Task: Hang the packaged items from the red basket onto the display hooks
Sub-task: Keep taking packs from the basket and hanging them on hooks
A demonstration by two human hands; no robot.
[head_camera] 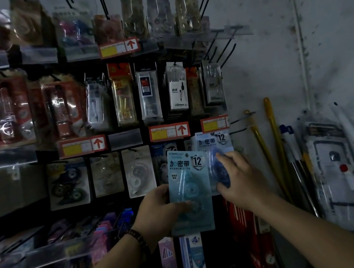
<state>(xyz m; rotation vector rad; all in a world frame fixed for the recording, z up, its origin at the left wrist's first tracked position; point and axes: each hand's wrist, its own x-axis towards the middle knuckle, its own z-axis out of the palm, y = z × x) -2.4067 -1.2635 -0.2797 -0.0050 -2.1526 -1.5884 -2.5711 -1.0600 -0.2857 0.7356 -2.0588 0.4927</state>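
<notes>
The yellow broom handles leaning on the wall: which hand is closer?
Right. The right hand is just left of the yellow broom handles; the left hand is farther left.

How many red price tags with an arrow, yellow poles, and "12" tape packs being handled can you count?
Red arrow price tags: 4 fully in view
Yellow poles: 2
"12" tape packs: 2, one in the left hand, one under the right hand
Total: 8

The left hand [159, 207] grips a pale blue pack [190, 189] by its lower left edge. Just right of it, the right hand [238, 179] presses a darker blue pack [216, 148] hanging on the rack [126, 139].
</notes>
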